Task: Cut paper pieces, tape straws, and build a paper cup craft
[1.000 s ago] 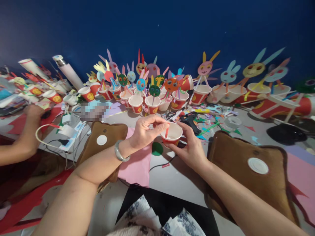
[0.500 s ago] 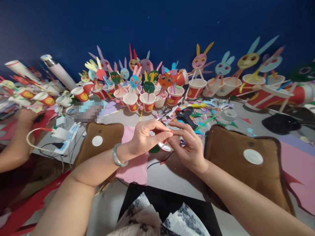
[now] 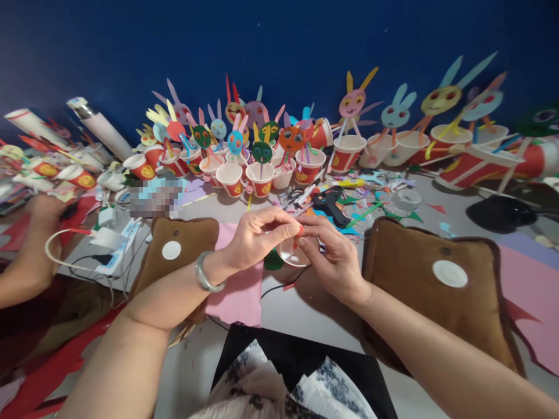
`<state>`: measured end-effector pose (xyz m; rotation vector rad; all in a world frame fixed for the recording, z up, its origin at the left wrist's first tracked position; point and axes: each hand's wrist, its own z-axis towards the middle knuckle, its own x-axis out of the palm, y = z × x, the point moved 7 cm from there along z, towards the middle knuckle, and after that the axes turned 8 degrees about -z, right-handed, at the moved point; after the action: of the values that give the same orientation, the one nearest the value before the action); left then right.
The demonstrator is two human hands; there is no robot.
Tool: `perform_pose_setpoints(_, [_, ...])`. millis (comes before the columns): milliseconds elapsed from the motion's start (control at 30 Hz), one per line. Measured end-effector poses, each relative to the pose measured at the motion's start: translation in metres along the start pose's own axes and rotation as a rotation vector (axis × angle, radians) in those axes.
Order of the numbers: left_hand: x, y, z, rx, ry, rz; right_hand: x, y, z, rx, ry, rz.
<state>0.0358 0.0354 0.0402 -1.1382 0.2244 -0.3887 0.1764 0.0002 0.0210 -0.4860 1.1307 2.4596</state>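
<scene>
Fingertips of my left hand (image 3: pixel 266 235) and my right hand (image 3: pixel 329 250) meet over the table, both pinching a small red strip (image 3: pixel 300 231) that looks like paper. Most of the strip hides behind the fingers; a short end hangs down. Just beneath and behind the hands stands a paper cup (image 3: pixel 289 256), its white inside partly showing. A round dark green piece (image 3: pixel 273 260) lies to the cup's left. Under my left wrist is a pink sheet (image 3: pixel 236 291).
Paper cups with rabbit-faced figures (image 3: pixel 262 152) line the back by the blue wall. A black glue gun (image 3: pixel 332 206) lies among scraps. Brown cushions (image 3: pixel 414 314) flank my arms. A power strip (image 3: pixel 120 247) and another person's arm (image 3: pixel 30 250) are at left.
My fingers have shifted slightly on the red strip, and more of it shows now. The cup's inside is also more visible below the hands.
</scene>
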Motion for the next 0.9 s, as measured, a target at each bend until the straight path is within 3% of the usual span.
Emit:
perform_pose_setpoints(167, [0.001,0.014,0.004,-0.192,0.022,-0.203,0.003,-0.005,0.000,0.039,0.035,0.067])
perform_pose_setpoints(367, [0.004,0.020,0.006,-0.292,0.088,-0.310,0.004,-0.009,0.001,0.080,0.058,0.084])
perform_pose_setpoints(633, [0.002,0.015,0.005,-0.075,0.079,-0.082,0.003,-0.015,0.003,0.145,0.056,0.145])
perform_pose_setpoints(767, [0.003,0.010,0.002,-0.038,0.082,0.052,0.004,-0.014,0.005,0.143,0.071,0.126])
perform_pose_setpoints(900, [0.000,0.010,0.002,-0.033,0.031,0.051,0.002,-0.014,0.007,0.152,0.093,0.086])
